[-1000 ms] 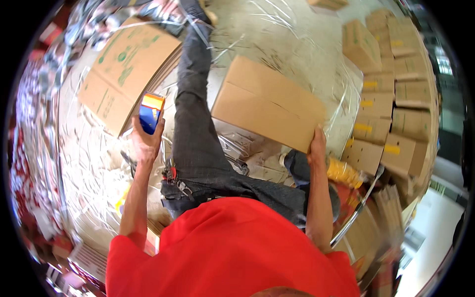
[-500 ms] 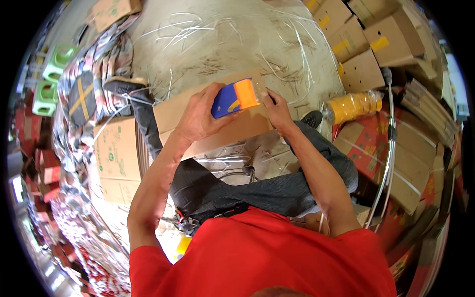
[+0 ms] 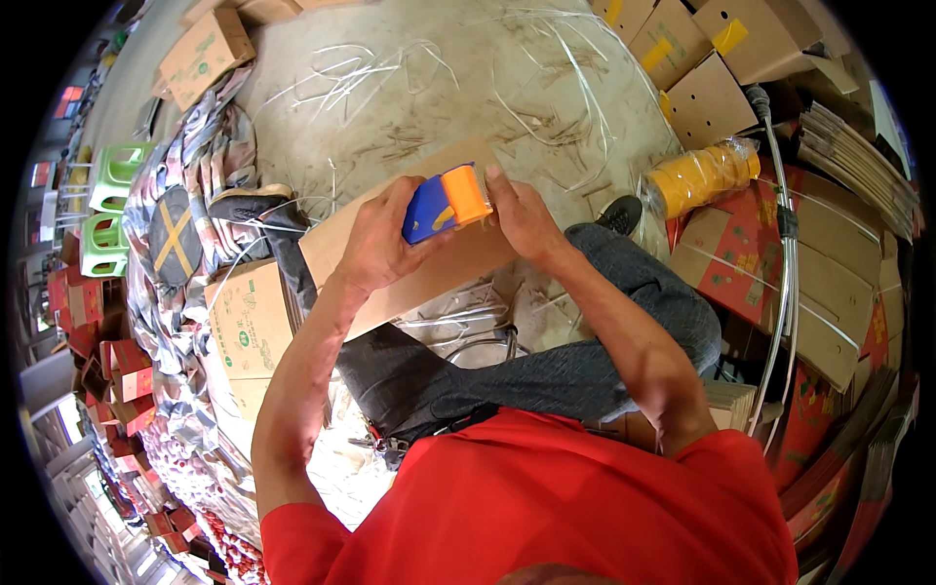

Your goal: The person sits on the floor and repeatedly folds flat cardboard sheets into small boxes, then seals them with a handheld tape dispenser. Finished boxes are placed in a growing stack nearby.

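Note:
A blue and orange tape dispenser [image 3: 429,210] is gripped in my left hand [image 3: 375,237], whose thumb and fingers wrap its blue body. My right hand [image 3: 529,222] is at the toothed edge of its orange end, fingers closed and thumb pointing up. What those fingers pinch, if anything, is too small to make out. Beneath both hands lies a plain brown cardboard box [image 3: 366,302], slanting between my spread legs. My forearms partly cover its near side.
Rolls of yellow tape [image 3: 700,182] wrapped in clear film lie at the right, by red and brown flattened cartons [image 3: 721,263]. Loose white straps [image 3: 366,73] litter the floor ahead. At left are a printed carton [image 3: 249,327] and green stools [image 3: 119,175].
The tape dispenser and both hands sit slightly further left in the view. My right hand has turned, its thumb now raised beside the orange end. The whole view has shifted a little.

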The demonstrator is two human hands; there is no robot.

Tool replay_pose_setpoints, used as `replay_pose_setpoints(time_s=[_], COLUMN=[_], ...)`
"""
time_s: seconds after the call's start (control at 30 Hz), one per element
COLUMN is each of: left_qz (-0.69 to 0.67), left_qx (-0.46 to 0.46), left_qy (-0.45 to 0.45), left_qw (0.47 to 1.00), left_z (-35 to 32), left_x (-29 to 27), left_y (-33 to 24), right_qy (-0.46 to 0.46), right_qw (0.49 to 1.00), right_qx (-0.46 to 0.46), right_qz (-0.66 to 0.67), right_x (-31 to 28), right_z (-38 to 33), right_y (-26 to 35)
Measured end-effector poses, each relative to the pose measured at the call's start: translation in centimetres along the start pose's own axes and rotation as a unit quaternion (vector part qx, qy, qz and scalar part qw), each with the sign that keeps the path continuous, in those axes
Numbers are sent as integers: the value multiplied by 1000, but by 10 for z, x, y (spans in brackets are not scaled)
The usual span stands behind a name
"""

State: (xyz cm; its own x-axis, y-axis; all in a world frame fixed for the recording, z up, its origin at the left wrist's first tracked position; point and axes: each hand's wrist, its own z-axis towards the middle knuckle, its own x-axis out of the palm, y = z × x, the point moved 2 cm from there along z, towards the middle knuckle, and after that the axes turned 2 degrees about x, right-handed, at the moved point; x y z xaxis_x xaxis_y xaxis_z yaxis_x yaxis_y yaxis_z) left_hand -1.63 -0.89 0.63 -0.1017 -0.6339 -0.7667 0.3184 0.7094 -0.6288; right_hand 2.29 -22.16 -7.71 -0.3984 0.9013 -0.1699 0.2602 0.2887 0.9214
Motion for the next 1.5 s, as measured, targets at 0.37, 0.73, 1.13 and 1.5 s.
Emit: replay_pose_setpoints(time_s=[0.37,0.73,1.13,1.5], left_qz=[-12,82,211,239], left_qx=[-11,90,89,72], left_qy=[-5,-13,172,187], left_qw=[1000,992,958,950], left_z=[0,2,5,5], left_x=[-1,11,-20,-18], left_y=[-4,4,-10,-15], right_qy=[39,-21,-155,-171], right_qw=[978,989,982,984], right_qx=[-28,-78,4,-35], right_qz=[201,123,106,29], right_x=[12,-2,-158,-153], right_z=[-7,4,63,69], right_y=[10,-1,-109,-120])
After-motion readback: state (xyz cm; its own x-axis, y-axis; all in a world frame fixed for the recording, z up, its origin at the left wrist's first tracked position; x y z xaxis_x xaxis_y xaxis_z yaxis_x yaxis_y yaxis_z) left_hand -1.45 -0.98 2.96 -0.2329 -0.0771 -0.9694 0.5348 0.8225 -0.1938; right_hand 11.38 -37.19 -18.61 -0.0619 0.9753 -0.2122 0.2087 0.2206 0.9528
